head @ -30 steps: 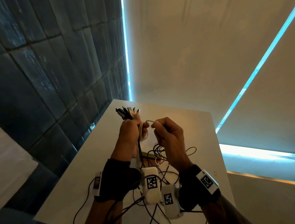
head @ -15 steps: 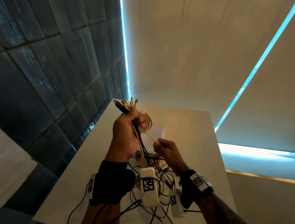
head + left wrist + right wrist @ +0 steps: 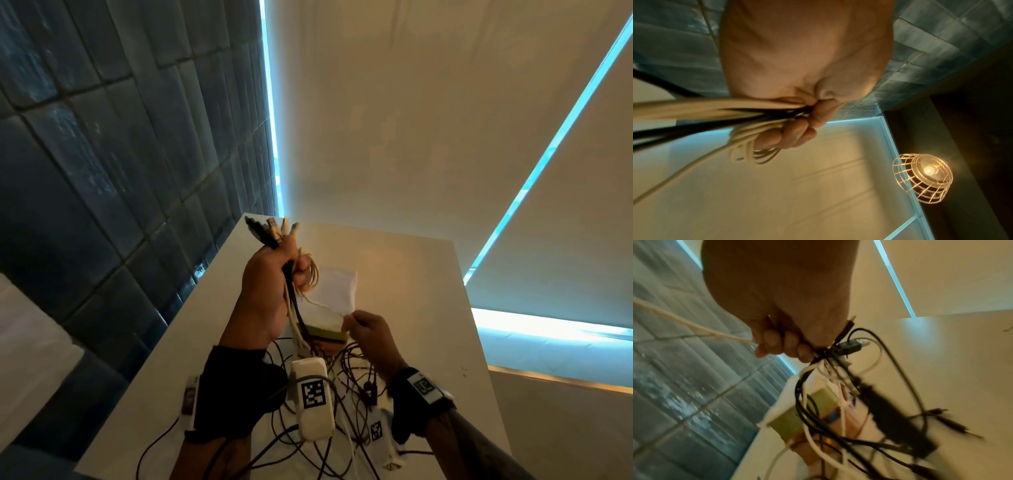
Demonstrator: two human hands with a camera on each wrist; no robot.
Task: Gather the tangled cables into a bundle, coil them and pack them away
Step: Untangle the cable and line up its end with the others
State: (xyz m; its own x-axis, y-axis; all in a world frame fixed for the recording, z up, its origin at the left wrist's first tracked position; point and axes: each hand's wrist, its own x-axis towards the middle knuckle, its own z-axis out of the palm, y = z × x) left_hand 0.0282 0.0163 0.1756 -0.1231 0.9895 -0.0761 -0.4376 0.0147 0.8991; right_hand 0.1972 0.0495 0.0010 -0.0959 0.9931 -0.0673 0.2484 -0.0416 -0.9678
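My left hand is raised over the white table and grips a bundle of black and cream cables, their plugs fanning out above the fist. Small cream loops hang beside its fingers. A cream cable runs from there down to my right hand, which pinches it between its fingertips, lower and to the right. Below both hands a tangle of black and white cables lies on the table, with a black USB plug among them.
A white pouch and a green and orange box lie on the table behind the tangle. A dark tiled wall borders the table's left side. A wire-cage lamp glows overhead. White tagged devices hang at my wrists.
My left hand has lifted the bundle higher. My right hand has slid down and to the right along the cream cable, and more cream loops now hang at the left fingers.
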